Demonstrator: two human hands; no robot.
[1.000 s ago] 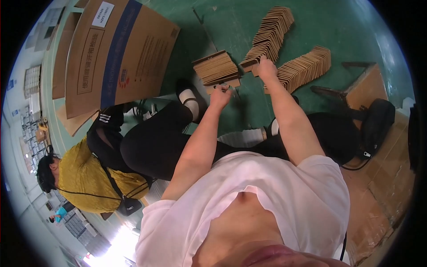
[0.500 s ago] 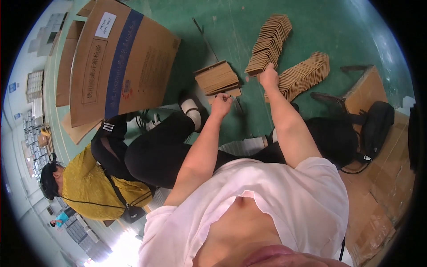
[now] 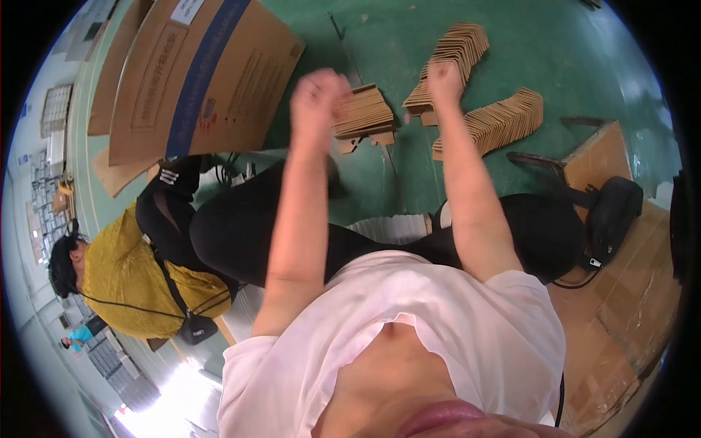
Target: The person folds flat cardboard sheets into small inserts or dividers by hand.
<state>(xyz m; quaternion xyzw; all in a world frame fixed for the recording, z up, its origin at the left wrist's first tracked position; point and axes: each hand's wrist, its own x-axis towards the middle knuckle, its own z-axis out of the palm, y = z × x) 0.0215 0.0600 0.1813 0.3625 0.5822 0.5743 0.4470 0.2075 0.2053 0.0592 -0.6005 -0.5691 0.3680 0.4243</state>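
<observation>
My left hand [image 3: 315,98] is raised beside a short stack of folded brown cardboard pieces [image 3: 369,109], overlapping its left edge in the view. Motion smears its fingers, so its grip does not show. Over the near part of a long leaning row of cardboard pieces [image 3: 464,44] is my right hand [image 3: 445,80], its fingers curled closed. Whatever those fingers hold, if anything, is hidden. A second leaning row of cardboard pieces [image 3: 504,124] lies on the floor to the right of my right forearm.
A large cardboard box [image 3: 244,80] with a blue stripe stands at the left. Near it sits a person in a yellow top [image 3: 131,274]. At the right are a cardboard-topped stool [image 3: 599,157], a black bag [image 3: 613,219] and flattened cardboard [image 3: 606,321]. The floor [image 3: 540,51] is green.
My left hand has moved up and left, away from the near edge of the short stack. My right hand has shifted farther out over the long row. The whole view has tilted slightly.
</observation>
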